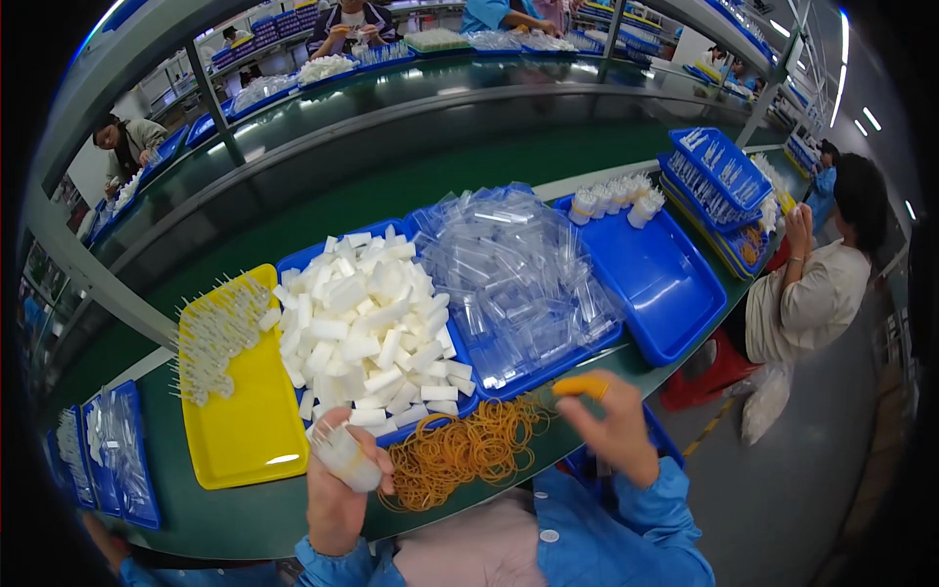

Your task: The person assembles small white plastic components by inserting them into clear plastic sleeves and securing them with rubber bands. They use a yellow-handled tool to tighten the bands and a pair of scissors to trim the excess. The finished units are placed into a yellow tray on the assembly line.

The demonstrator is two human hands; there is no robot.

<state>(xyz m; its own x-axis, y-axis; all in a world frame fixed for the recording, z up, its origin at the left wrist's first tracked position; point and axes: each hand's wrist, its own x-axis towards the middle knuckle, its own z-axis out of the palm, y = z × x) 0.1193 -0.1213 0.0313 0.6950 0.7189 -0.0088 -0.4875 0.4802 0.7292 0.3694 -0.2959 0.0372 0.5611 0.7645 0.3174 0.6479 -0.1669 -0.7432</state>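
Note:
My left hand (335, 504) is wrapped round a bundle of white parts (346, 462) with thin pins sticking out at its top; a rubber band seems to circle it. My right hand (618, 430) hovers just past the right end of a heap of tan rubber bands (465, 455), thumb and fingers apart. An orange finger cot (581, 385) covers its index finger. Beyond the left hand, white foam-like blocks (362, 323) fill a blue tray. To its left, a yellow tray (245, 426) holds several rows of small pinned parts (220, 338).
Clear plastic sleeves (518, 279) heap over another blue tray. Right of it, a blue tray (665, 303) carries several finished-looking bundles (618, 199). Stacked trays (719, 176) stand at the far right, near a seated co-worker (812, 284). A metal post (98, 274) slants at left.

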